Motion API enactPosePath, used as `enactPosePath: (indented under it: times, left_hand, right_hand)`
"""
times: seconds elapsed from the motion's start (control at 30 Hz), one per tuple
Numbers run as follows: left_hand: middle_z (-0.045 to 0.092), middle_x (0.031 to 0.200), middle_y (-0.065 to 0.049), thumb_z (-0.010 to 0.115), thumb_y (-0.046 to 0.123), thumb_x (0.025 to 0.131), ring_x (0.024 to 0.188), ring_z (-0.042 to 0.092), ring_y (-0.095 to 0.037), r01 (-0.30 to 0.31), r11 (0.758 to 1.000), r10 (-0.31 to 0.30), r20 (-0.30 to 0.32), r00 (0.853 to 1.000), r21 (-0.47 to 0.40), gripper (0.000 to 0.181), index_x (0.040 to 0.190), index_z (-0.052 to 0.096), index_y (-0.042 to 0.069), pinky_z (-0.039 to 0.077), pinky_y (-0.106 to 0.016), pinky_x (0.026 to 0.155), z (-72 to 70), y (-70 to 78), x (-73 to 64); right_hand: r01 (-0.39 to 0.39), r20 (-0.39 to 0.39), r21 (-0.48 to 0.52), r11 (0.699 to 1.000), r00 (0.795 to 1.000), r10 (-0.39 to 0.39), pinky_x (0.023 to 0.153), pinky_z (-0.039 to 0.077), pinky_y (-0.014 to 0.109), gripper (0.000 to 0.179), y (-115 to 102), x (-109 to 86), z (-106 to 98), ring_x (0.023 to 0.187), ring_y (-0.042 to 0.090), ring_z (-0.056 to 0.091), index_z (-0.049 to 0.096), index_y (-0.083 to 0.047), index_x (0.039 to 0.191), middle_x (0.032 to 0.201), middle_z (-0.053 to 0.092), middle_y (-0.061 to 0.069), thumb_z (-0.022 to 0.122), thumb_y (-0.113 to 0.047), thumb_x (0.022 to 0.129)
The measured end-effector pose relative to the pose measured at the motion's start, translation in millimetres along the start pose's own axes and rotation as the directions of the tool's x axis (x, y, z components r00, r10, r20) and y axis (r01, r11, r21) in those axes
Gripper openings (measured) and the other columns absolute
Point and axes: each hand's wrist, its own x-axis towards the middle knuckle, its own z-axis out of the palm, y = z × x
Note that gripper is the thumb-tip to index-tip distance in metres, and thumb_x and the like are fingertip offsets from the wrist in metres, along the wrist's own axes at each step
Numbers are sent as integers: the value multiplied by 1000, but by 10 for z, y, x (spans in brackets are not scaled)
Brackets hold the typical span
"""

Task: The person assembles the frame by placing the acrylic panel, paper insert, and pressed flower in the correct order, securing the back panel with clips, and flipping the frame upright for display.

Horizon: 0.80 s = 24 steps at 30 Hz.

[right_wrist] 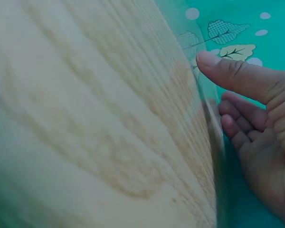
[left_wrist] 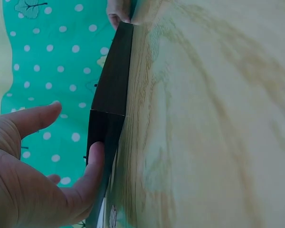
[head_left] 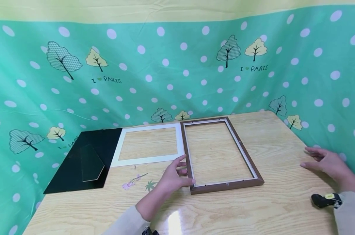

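Observation:
A brown picture frame lies on the table with its inner rim and small tabs showing. At its lower left corner is my left hand, fingers along the outer left side and thumb near the corner. In the left wrist view, one fingertip touches the frame's dark side, while the thumb stands apart. My right hand hovers by the table's right edge, away from the frame. The right wrist view shows this hand with thumb and fingers spread apart and nothing visible between them.
Left of the frame lies a white mat. Beyond it is a black backing board with an easel leg. Pink flowers and a green leaf lie in front of the mat. A green dotted curtain hangs behind.

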Motion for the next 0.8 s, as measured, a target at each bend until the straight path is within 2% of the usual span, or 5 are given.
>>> enactPosePath:
  times: [0.17,0.27,0.37,0.5,0.8]
  left_hand:
    - [48,136,-14,85,-2,69,113,53,-29,5,1000,-5,-5,1000,8,94,149,38,13,54,-35,81,-4,-8,-6]
    - [48,136,-14,85,-1,70,112,53,-29,6,1000,-6,-7,1000,12,94,150,37,13,54,-35,81,-11,-6,-17]
    - [48,136,-14,84,0,71,112,53,-29,6,1000,-5,-10,1000,16,93,150,37,13,54,-35,80,-14,-2,-23]
    - [49,136,-14,84,0,72,113,54,-29,0,1000,1,-9,1000,27,91,149,37,11,54,-35,81,1,3,-22]
    - [55,131,-16,84,2,72,98,61,-23,-24,975,29,-19,999,222,83,143,41,-6,56,-28,72,88,-60,46]
  right_hand:
    - [-32,20,-24,999,999,32,87,35,66,104,-12,-13,-8,115,58,33,27,15,143,137,28,46,81,-45,78]
    - [-38,22,-22,999,999,39,85,36,63,103,-16,-26,0,113,56,34,27,15,143,135,28,45,80,-44,79]
    - [-23,22,-16,1000,999,24,81,41,42,99,-28,-20,16,111,52,36,28,13,145,134,32,41,78,-44,81]
    - [18,25,-20,1000,1000,-18,68,32,21,93,-67,13,42,106,42,38,31,11,145,133,38,36,77,-41,83]
    - [23,44,-19,1000,999,-22,67,30,20,89,-119,57,70,98,35,34,30,16,142,127,39,36,75,-35,86]
